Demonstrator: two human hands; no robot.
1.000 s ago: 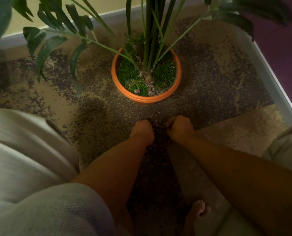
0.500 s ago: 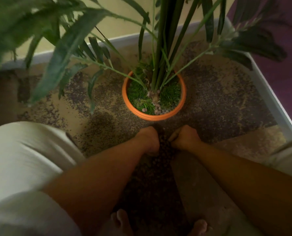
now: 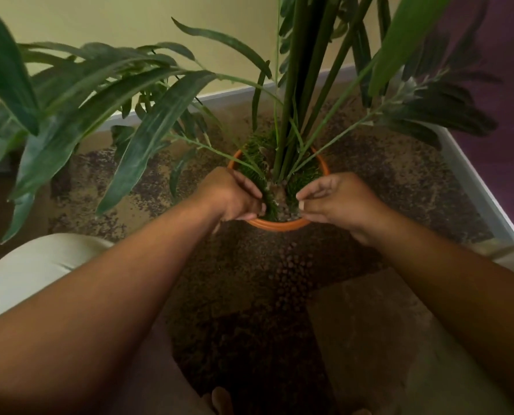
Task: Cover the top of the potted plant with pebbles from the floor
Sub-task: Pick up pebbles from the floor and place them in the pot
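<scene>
- Pot is the landmark: orange rim, green turf-like top, plant stems rising from its centre.
- Left hand sits over the pot's near-left rim, fingers curled inward and down; whether it grips pebbles I cannot tell, the palm side is hidden.
- Right hand sits over the pot's near-right rim, fingers loosely bent, thumb and forefinger close together; nothing visible between them, so holding or empty I cannot tell.
- Small patch of pebbles in the pot lies at the near edge, between the two hands and just below the fingertips.
- Rest of the pot top looks bare green, so my read is coverage has barely begun.
- Pebbles on the floor lie in a loose strip on the near side of the pot, running from its rim toward the person.
- Key relation: that supply is behind and below both hands, toward the body; both are about equally near, the right slightly more in line with the strip.
- Next scoop likely means pulling back from the pot and down.
</scene>
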